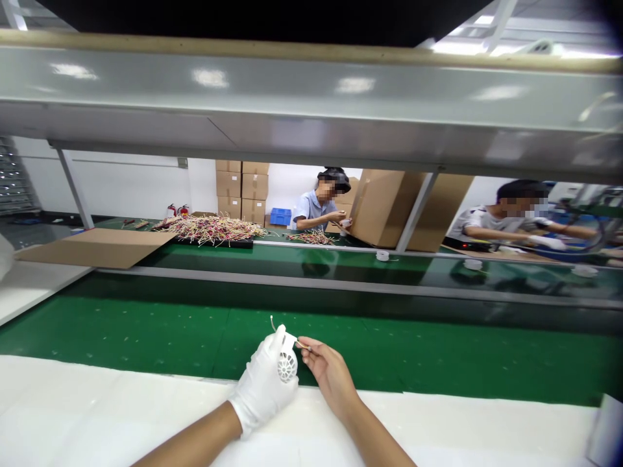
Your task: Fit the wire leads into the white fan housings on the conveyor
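Note:
My left hand (267, 373), in a white glove, is closed around a small white fan housing (287, 367) with a round spoked grille facing me. A thin wire with a light tip (272, 320) sticks up behind the thumb. Bare, my right hand (327, 370) pinches a short thin wire (304, 346) at the right side of the housing's top, between thumb and forefinger. Where that wire meets the housing is too small to make out. Both hands are above the near edge of the green belt (160, 331).
White sheeting (97, 415) covers the near bench. Across a grey rail (272, 280), white round parts (383, 256) sit on a second belt. A wire heap (214, 228), cardboard sheet (107, 246) and large carton (382, 204) lie beyond. Two people work opposite. A shelf (292, 97) hangs overhead.

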